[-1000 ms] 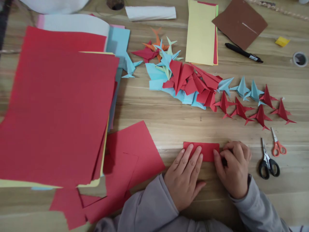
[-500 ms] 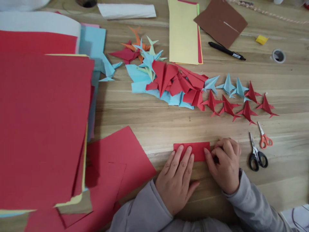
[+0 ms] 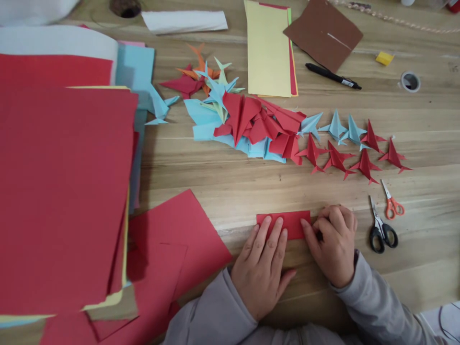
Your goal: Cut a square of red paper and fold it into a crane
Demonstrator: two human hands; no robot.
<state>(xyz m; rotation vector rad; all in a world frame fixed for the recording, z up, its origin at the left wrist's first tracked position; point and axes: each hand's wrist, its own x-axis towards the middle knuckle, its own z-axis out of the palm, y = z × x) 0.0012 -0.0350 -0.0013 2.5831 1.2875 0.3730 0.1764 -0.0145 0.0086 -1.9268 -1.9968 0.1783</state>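
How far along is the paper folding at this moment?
Looks done: the small red shapes and small blue shapes lie already folded.
In hand: a red strip, with the left hand flat on it and the right hand at its right end; it has no such pointed shape yet.
Perhaps left: the loose red sheets lie flat, but how many are needed does not show.

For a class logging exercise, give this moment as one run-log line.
left hand: flat on red strip | right hand: fingertip on strip's right end
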